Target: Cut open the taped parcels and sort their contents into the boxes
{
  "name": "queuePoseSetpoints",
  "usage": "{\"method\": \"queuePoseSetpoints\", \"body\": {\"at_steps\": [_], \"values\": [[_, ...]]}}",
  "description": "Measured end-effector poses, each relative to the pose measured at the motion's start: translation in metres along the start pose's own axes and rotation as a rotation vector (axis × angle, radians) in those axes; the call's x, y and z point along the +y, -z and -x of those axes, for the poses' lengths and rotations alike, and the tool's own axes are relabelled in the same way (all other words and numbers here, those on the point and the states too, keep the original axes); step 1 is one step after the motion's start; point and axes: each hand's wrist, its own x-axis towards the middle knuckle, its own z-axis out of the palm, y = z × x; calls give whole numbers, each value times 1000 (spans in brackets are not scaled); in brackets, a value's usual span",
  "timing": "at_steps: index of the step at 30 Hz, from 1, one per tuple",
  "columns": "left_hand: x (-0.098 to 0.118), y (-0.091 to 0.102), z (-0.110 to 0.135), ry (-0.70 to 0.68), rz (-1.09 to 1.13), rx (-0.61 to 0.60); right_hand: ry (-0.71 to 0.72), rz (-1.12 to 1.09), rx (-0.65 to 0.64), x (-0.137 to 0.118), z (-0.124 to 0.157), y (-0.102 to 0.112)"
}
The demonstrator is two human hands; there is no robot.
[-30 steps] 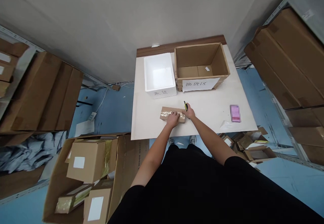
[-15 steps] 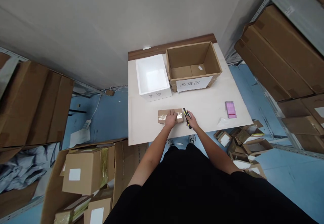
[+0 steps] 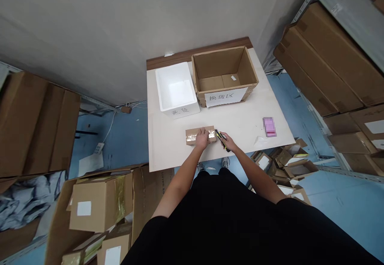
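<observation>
A small cardboard box lies on the white table, with shiny clear tape along its top. My left hand grips it from above, fingers over the taped face. Just to the right, my right hand is closed round a black and yellow utility knife. The knife slants, its tip pointing up and left at the box's right end. Whether the blade touches the cardboard is too small to tell.
Behind the small box stand a white foam box and a large open carton with a paper sign. A pink pack lies at the table's right. Cartons fill a big box at lower left; opened boxes litter the floor at right.
The knife has turned to a flatter slant, and its tip has come closer to the box's right end. My left hand stays on the box. The whole view has shifted slightly.
</observation>
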Motion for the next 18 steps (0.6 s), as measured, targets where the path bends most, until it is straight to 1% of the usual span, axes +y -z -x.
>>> {"method": "queuePoseSetpoints", "body": {"at_steps": [4, 8, 11, 13, 14, 16, 18], "values": [[-3, -4, -3, -4, 17, 14, 8, 4, 6, 11, 7, -2], [-3, -6, -3, 1, 21, -3, -8, 16, 7, 22, 19, -3], [-1, -6, -1, -2, 22, -3, -15, 59, -20, 23, 28, 9], [0, -3, -1, -6, 28, -4, -30, 98, -54, 21, 33, 19], [-1, 0, -1, -10, 32, -5, -36, 107, -49, 20, 34, 22], [-6, 8, -5, -30, 42, -3, -32, 94, 33, 20, 33, 19], [-17, 19, -9, -47, 47, -9, -11, 70, 172, 20, 26, 2]]}}
